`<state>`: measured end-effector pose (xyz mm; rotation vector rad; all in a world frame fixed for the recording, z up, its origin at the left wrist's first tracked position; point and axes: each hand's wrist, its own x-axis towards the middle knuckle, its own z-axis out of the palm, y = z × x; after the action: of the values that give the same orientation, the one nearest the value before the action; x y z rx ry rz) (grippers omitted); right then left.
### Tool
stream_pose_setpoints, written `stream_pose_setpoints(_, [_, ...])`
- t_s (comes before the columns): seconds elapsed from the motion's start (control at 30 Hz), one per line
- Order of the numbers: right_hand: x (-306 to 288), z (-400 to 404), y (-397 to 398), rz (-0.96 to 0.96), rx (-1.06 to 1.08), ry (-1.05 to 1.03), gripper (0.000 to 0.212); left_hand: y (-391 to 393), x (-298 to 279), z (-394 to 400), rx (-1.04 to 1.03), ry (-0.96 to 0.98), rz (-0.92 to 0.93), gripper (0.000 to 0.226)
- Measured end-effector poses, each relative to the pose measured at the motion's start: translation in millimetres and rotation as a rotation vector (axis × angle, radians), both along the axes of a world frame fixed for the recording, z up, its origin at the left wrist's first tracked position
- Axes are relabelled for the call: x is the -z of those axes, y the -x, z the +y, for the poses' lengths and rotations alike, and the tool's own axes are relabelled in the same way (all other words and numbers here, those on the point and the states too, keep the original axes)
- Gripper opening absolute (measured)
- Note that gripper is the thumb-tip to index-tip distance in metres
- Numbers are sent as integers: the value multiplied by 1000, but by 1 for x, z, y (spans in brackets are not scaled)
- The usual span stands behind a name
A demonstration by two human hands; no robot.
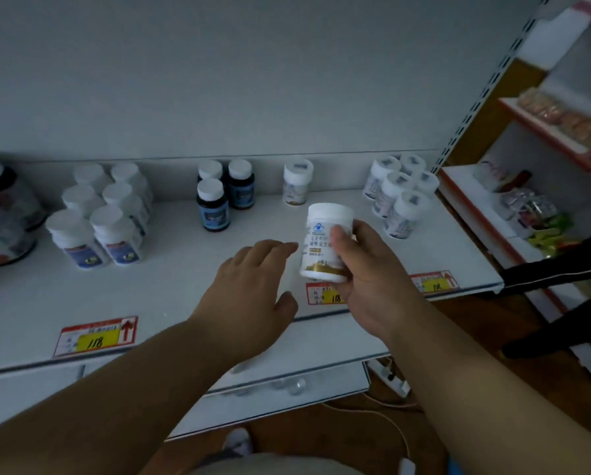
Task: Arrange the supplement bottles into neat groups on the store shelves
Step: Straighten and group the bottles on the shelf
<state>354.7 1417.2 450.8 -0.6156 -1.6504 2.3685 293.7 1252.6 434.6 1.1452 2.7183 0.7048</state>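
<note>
While right hand (362,269) gripped white gold-label bottle (324,245) upright, matching bottle (297,181) stood behind it on shelf (170,269); left hand (249,286) empty, fingers loosely extended

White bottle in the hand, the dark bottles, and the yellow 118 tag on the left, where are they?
White bottle (321,248): head view, label.
Dark bottles (214,209): head view, front bottle's body.
Yellow tag (97,340): head view, yellow patch.

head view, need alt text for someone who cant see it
A person's right hand holds a white supplement bottle above a white store shelf, while the open left hand hovers beside it. Behind stand grouped white bottles, three dark bottles, one matching white bottle and another white cluster.
</note>
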Motion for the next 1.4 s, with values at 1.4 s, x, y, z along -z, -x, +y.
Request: stream_pose_setpoints(1.4, [29, 91, 106, -254, -86, -1480, 66, 77, 15, 92, -92, 122, 85, 80])
